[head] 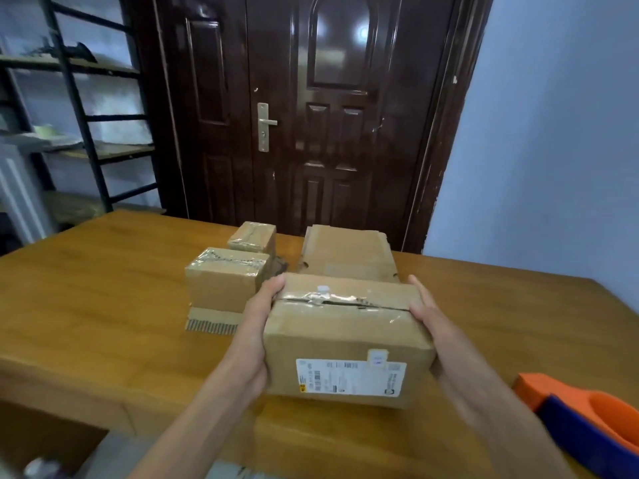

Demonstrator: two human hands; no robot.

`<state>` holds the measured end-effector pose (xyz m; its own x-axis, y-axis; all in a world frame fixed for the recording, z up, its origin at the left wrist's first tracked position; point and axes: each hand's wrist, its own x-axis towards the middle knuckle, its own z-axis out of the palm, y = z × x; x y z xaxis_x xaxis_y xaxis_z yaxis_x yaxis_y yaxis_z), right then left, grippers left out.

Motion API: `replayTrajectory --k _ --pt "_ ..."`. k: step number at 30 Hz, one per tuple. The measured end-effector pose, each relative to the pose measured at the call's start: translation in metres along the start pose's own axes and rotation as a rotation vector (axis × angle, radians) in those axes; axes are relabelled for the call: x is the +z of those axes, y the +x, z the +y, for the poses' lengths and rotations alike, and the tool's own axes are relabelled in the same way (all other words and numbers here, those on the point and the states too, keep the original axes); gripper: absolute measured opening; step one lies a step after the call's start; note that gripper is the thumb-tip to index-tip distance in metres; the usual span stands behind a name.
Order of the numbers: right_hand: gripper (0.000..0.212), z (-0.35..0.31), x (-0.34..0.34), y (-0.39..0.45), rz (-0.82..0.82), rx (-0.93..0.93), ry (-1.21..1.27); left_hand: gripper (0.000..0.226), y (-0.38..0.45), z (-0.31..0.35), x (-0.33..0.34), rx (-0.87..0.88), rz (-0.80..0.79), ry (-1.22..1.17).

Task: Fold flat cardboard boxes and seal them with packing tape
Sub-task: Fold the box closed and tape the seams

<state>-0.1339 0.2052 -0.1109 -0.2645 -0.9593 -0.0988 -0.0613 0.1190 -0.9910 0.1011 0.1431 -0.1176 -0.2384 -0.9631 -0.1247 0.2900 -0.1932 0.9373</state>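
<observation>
- Cardboard box point(345, 340), taped along its top seam with a shipping label on the near face, sits low in the centre of the frame, over the wooden table point(103, 288).
- Left hand point(259, 316) and right hand point(428, 312) clasp its opposite ends, fingers curled over the top edges.
- Two smaller taped boxes point(224, 278) stand to the left, touching each other.
- Flat cardboard point(345, 250) lies behind.
- Orange and blue tape dispenser point(587, 416) rests at the lower right.

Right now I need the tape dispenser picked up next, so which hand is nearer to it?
Right. The right hand grips the labelled box's right side, above-left of the tape dispenser; the left hand is across the box.
</observation>
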Motion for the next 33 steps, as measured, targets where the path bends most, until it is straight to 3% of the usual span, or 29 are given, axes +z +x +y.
replayTrajectory --k 4,8,12,15,19,22,24,25,28,29,33 --pt "0.057 -0.040 -0.012 -0.001 0.022 -0.075 -0.199 0.062 -0.007 0.041 0.012 0.222 0.005 0.098" --pt "0.052 -0.073 0.000 0.000 0.087 -0.167 -0.344 0.069 -0.007 0.075 0.010 0.352 0.001 0.184" --pt "0.052 -0.091 0.022 -0.009 0.081 -0.285 -0.348 0.069 -0.001 0.103 -0.010 0.420 0.161 0.408" --pt "0.049 -0.097 0.044 -0.014 0.092 -0.380 -0.382 0.065 -0.003 0.119 -0.033 0.402 0.232 0.570" --pt "0.049 -0.092 0.063 -0.013 0.052 -0.402 -0.394 0.058 -0.017 0.119 -0.051 0.386 0.251 0.617" --pt "0.063 -0.092 0.077 -0.009 -0.022 -0.261 -0.392 0.050 -0.025 0.119 -0.068 0.299 0.246 0.633" --pt "0.044 -0.096 0.093 -0.013 -0.101 -0.150 -0.368 0.046 -0.032 0.126 -0.094 0.199 0.228 0.675" --pt "0.050 -0.099 0.101 -0.016 -0.166 -0.125 -0.397 0.046 -0.035 0.131 -0.110 0.167 0.224 0.692" --pt "0.114 -0.099 0.129 -0.019 -0.348 -0.191 -0.639 0.049 -0.045 0.145 -0.152 0.105 0.270 0.696" --pt "0.125 -0.098 0.139 -0.020 -0.371 -0.218 -0.693 0.052 -0.045 0.147 -0.163 0.084 0.279 0.696" --pt "0.127 -0.081 0.167 -0.001 -0.428 -0.202 -0.733 0.067 -0.031 0.139 -0.191 -0.030 0.243 0.728"
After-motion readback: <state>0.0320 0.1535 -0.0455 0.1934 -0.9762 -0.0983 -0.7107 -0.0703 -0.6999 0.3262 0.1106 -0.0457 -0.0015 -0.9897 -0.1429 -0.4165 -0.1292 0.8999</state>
